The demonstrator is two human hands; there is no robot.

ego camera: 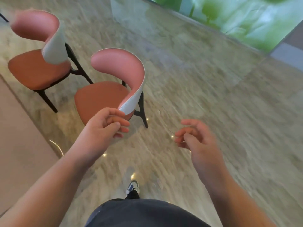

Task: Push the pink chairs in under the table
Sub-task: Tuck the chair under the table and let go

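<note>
Two pink chairs with curved pink backrests, white backs, orange-brown seats and dark legs stand on the floor beside a beige table (19, 128) at the left. The near chair (114, 82) is pulled out from the table edge; the far chair (39, 46) stands further back at the upper left. My left hand (105, 125) hovers just below the lower end of the near chair's backrest, fingers loosely curled, holding nothing; whether it touches the backrest is unclear. My right hand (195, 138) floats over the floor to the right of that chair, fingers apart and empty.
Glossy beige marble floor (205, 82) stretches to the right and ahead. A glass wall with green foliage behind it (237, 18) runs along the top right. My shoe (132, 187) and dark trousers show at the bottom. The view is motion-blurred.
</note>
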